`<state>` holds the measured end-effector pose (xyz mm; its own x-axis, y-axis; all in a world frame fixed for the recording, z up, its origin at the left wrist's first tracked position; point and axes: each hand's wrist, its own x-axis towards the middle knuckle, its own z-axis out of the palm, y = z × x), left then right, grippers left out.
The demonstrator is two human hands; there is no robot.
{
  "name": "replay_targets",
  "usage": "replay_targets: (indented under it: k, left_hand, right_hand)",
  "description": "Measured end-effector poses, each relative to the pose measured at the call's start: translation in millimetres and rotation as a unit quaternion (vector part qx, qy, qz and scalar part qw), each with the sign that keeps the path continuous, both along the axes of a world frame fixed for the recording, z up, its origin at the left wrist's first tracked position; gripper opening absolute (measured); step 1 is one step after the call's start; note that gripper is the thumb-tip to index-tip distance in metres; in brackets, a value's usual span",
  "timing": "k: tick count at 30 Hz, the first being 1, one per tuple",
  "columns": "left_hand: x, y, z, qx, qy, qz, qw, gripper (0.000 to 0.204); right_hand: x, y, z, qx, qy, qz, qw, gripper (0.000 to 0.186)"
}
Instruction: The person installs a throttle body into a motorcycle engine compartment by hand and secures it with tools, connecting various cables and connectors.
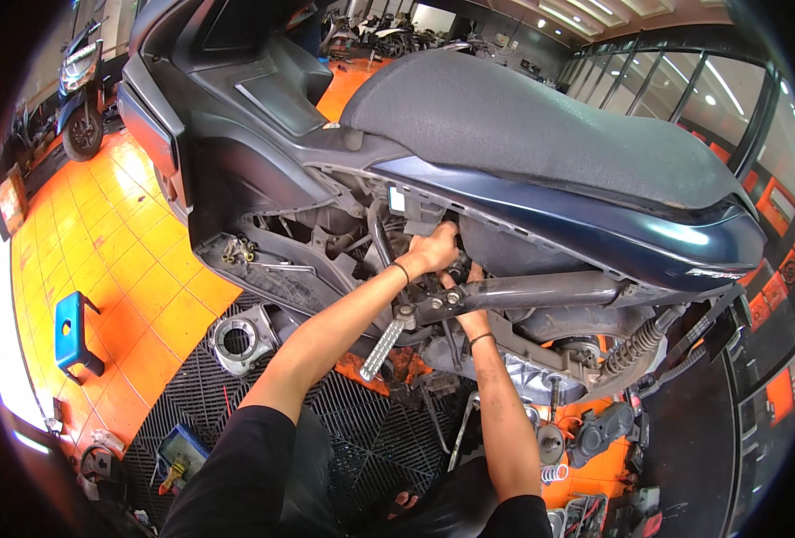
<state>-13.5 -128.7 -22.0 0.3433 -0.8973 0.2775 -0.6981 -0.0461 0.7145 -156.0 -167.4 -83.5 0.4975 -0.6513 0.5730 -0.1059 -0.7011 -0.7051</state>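
A dark blue scooter with a black seat [541, 117] fills the middle of the view, its side panel off and its inner parts bare. Reaching in under the seat, my left hand [435, 247] has its fingers curled at a small dark part whose kind I cannot make out. My right hand [471, 314] comes up from below, behind the black frame tube [550, 294]. Its thumb and a finger show around the same dark part; the rest is hidden. Close below my left wrist, a ribbed metal footpeg [385, 348] sticks out.
Small bolts [240, 249] and a metal tool [290, 267] lie on the scooter's footboard. A round-holed metal housing [238, 341] rests on the black grid mat [343, 457]. A blue stool [76, 334] stands at left; removed parts [599, 435] lie at lower right.
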Motion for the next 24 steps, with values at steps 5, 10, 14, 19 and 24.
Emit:
replay_targets:
  k: [5,10,14,19,24]
  left_hand:
    - [4.8,0.8,-2.5,-0.003,0.022,0.006,1.0,0.04]
    - [6.9,-10.3,-5.4,0.004,0.055,0.003,0.998,0.043]
    - [12.9,-20.2,-14.8,-0.012,0.059,-0.009,0.998,0.042]
    - [1.6,-17.7,-3.2,0.009,0.075,-0.013,0.997,0.039]
    - [61.7,-31.6,-40.7,-0.056,0.088,-0.074,0.992,0.043]
  right_hand:
    - [0.9,8.0,9.5,-0.01,0.075,-0.011,0.997,0.078]
    - [10.3,-6.7,3.8,-0.031,0.029,-0.032,0.999,0.042]
    - [18.6,-17.9,3.7,-0.026,0.098,-0.109,0.989,0.051]
    - [17.5,-26.8,6.7,-0.029,0.201,-0.206,0.957,0.051]
    - [45.5,9.6,33.0,-0.139,0.229,-0.123,0.956,0.043]
